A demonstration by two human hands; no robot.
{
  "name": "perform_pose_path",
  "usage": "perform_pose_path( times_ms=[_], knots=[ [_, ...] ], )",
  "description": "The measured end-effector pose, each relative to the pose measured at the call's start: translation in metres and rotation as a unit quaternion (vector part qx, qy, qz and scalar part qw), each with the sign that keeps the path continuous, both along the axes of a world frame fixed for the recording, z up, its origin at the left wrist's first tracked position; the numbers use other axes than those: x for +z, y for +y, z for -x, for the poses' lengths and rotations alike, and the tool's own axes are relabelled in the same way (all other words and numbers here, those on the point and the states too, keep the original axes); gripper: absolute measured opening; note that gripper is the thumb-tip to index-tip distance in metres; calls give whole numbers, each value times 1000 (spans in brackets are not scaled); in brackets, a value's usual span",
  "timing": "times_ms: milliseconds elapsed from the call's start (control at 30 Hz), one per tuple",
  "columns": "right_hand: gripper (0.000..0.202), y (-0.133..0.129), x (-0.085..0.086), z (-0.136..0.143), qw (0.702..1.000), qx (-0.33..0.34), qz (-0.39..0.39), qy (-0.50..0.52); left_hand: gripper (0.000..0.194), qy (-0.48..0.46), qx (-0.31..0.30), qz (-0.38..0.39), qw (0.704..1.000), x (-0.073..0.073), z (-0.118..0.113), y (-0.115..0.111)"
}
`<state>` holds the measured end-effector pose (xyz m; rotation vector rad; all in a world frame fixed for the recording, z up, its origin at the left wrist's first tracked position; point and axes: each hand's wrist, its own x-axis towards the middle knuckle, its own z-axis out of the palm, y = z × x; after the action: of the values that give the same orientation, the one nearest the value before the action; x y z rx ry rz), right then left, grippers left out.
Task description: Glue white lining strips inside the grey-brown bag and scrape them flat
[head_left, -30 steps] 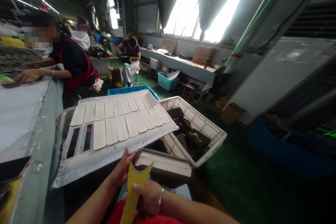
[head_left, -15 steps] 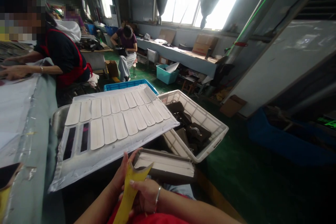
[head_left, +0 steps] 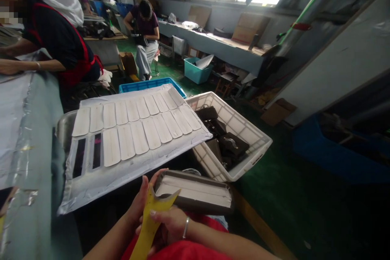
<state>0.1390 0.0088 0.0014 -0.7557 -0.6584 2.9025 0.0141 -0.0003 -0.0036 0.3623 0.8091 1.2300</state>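
My right hand, with a silver bracelet on the wrist, is closed round a yellow strip with a notched, forked end pointing up. Its thumb lies on the strip's face. Partly behind the strip, my left hand grips the left end of a dark, shallow box-shaped piece with a whitish panel set in its upper face. The strip's fork overlaps the box's left end in view; I cannot tell if they touch. Most of the left hand's fingers are hidden.
A white-covered board bears rows of pale rounded strips. Beside it stands a white crate of dark cases. A blue crate sits behind. At left, a person in a red apron works at a covered table.
The view has tipped downward, so the surroundings sit higher in the picture. The box has shifted slightly right relative to my hands' place in view. Both grips look the same.
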Motion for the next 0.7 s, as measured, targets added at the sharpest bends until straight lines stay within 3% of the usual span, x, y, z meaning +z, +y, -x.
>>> perform_pose_path(
  times_ms=[300,700],
  knots=[
    [46,4,-19,5,998,-42,-15,49,63,-61,27,19,998,-4,1,6],
    [52,0,-28,-1,996,-55,9,65,52,-19,31,44,998,-1,0,9]
  ],
)
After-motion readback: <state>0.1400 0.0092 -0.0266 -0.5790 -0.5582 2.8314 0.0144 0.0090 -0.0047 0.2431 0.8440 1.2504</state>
